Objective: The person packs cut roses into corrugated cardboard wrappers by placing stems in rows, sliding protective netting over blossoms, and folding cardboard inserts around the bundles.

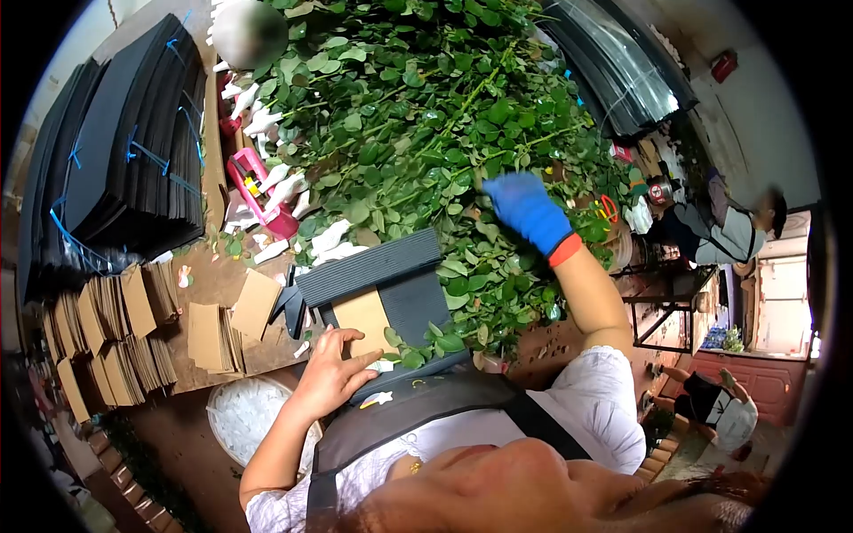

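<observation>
My bare left hand (339,366) lies with bent, spread fingers on a tan cardboard piece (362,315). The cardboard is on a dark corrugated sheet (418,302), whose far part is folded up in a ridge. A leafy stem (431,345) lies by my left fingertips, beside a small white thing (382,365). My right hand (526,211), in a blue glove with an orange cuff, is over the big pile of leafy green stems (400,133). Motion blurs its fingers, and anything in them cannot be made out.
White-wrapped flower heads (283,191) stick out along the pile's left side, around a pink basket (283,222). Stacks of dark sheets (133,133) and cardboard pieces (115,311) stand left. A white-lined bin (249,417) is below. Two people (720,235) are at the right.
</observation>
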`<state>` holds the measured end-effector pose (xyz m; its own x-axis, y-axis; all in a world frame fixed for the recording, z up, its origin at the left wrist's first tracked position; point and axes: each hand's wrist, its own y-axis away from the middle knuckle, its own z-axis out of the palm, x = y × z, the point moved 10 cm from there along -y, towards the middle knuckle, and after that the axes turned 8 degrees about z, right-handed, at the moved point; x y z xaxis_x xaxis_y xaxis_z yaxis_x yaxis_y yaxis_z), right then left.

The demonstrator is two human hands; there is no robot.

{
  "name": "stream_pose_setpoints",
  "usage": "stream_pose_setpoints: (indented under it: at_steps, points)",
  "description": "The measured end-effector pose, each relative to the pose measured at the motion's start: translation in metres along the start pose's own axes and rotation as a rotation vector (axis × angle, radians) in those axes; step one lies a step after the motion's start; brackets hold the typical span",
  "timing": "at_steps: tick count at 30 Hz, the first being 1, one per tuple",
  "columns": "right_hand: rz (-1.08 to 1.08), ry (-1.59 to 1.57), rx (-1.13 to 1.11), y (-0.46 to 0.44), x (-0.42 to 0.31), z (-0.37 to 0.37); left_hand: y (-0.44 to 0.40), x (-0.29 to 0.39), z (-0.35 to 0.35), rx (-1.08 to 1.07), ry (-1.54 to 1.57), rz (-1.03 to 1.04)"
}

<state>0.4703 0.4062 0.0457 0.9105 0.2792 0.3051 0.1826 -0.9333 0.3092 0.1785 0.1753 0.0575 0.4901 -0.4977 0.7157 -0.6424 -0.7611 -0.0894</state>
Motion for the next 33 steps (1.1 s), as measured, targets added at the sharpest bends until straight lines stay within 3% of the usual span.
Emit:
stream_pose_setpoints:
  at_steps: [1,4,7,10,11,12,14,17,20,22,25,26,28,29,33]
  points:
    - [-0.011,-0.155,0.252,-0.003,0.002,-0.034,-0.001,0.001,-0.001,-0.001,-0.007,0.004]
    - [-0.156,-0.072,0.731,-0.02,-0.021,-0.07,-0.001,0.001,0.0,-0.002,-0.017,0.001]
    - [-0.109,-0.026,0.22,-0.079,-0.028,0.002,0.003,0.0,0.004,0.003,0.003,-0.01]
    - [-0.07,-0.361,0.616,-0.027,-0.005,-0.085,0.002,0.001,0.001,0.052,-0.031,0.009]
    - [-0.084,-0.389,0.921,0.012,-0.001,-0.117,0.001,0.0,-0.001,0.062,-0.016,0.001]
    - [-0.084,-0.361,1.043,0.034,-0.001,-0.136,0.002,0.0,-0.002,0.067,-0.002,-0.005]
    - [-0.143,-0.223,0.79,0.023,-0.009,-0.111,0.004,-0.002,-0.002,0.083,0.016,-0.02]
    - [-0.127,-0.412,1.024,0.073,0.033,-0.141,0.004,-0.001,-0.004,0.101,0.006,-0.003]
    - [-0.115,-0.285,1.044,0.131,0.033,-0.169,0.006,-0.001,-0.002,0.106,-0.005,-0.013]
    - [-0.188,-0.369,0.909,0.153,0.025,-0.15,0.006,0.003,-0.004,0.115,-0.029,0.037]
    - [-0.308,-0.527,0.671,0.173,0.008,-0.105,0.016,-0.024,0.002,0.225,0.205,-0.185]
    - [-0.351,-0.552,0.582,0.179,0.002,-0.086,0.014,-0.007,-0.009,0.311,0.006,0.01]
    - [-0.311,-0.401,0.348,0.175,-0.009,-0.024,0.022,-0.034,0.005,0.278,0.368,-0.318]
    - [-0.295,-0.363,0.316,0.176,-0.013,-0.007,0.025,-0.037,0.007,0.35,0.474,-0.311]
    - [-0.317,-0.289,0.134,0.168,-0.026,0.029,0.01,-0.014,0.005,0.185,0.229,-0.058]
